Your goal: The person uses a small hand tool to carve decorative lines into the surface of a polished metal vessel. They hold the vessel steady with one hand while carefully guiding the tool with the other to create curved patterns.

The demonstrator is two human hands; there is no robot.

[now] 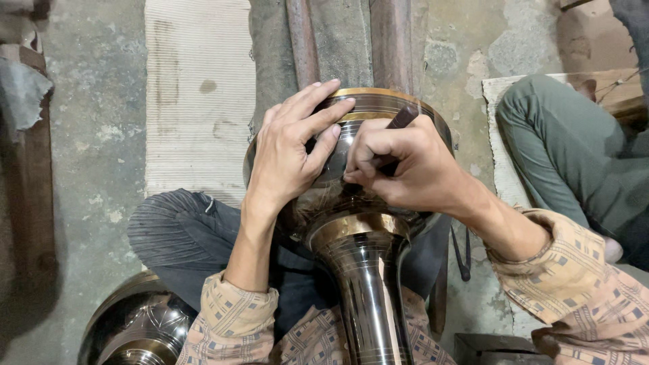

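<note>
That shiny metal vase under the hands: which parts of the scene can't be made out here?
Head view:
- Tip of the dark tool: hidden inside the right hand.
- Vase bowl pattern: covered by the left hand.
- Vase foot: cut off by the bottom edge.
- Second metal vessel: cropped at the bottom edge.

Both hands cover much of the dark metal vase [358, 223], so its engraved bowl shows only in parts. The right hand [405, 165] hides the tip of the dark tool [400, 120]. Below the vase's bowl, its neck runs off the bottom edge. Left of the vase, a second shiny vessel [135, 324] is cut by that edge. Right of the vase, another person's green-clad leg [568, 155] leaves the frame.
</note>
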